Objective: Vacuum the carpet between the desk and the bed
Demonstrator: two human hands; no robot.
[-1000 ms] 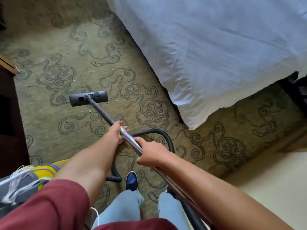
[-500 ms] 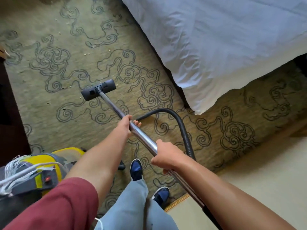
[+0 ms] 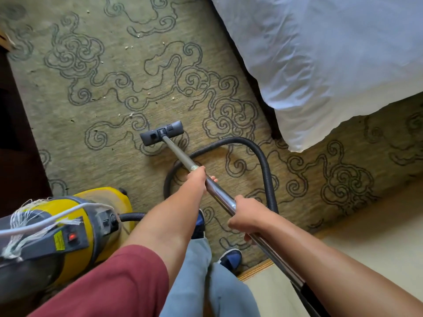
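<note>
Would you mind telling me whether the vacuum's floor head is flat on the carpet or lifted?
Flat: the floor head sits on the carpet, no gap visible beneath.

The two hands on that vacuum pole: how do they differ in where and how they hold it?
The left hand grips the metal wand farther down, nearer the floor head; the right hand grips higher up, nearer the body. The left arm reaches out straighter from a red sleeve; the right forearm comes in from the lower right corner. Both curl around the same wand.
</note>
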